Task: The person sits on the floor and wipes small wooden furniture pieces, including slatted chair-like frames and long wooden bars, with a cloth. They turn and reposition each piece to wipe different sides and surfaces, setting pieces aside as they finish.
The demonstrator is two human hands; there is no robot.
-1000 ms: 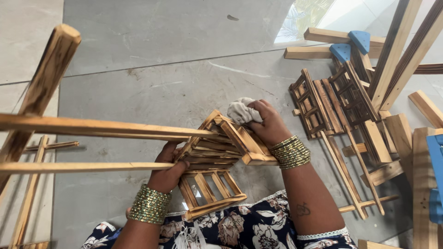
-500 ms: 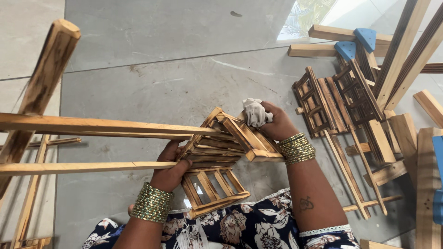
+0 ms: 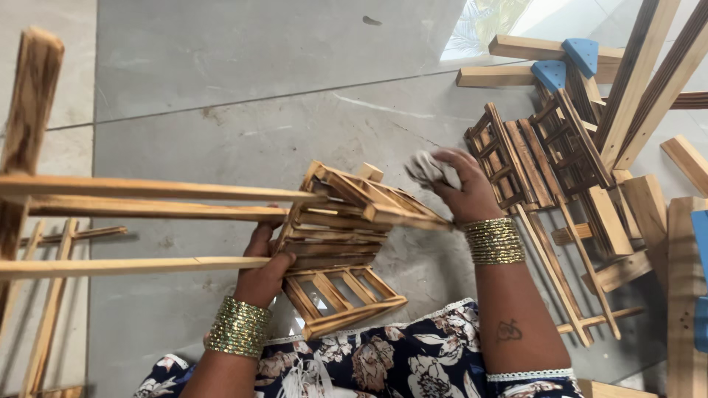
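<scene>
My left hand (image 3: 263, 263) grips the left side of a small slatted wooden rack (image 3: 341, 239) with scorched brown slats, held above my lap. Long wooden legs (image 3: 147, 193) of the rack stretch out to the left. My right hand (image 3: 463, 188) is closed on a crumpled grey cloth (image 3: 430, 169), just off the rack's upper right end. Both wrists wear stacks of gold bangles.
A pile of similar slatted wooden racks (image 3: 542, 158) lies on the grey tiled floor to the right, with loose wooden bars and blue corner pieces (image 3: 568, 63) behind. More wooden sticks (image 3: 51, 302) lie at the left. My lap wears dark floral fabric.
My right hand with the cloth has moved right, off the top of the rack toward its right end. The left hand keeps its hold.
</scene>
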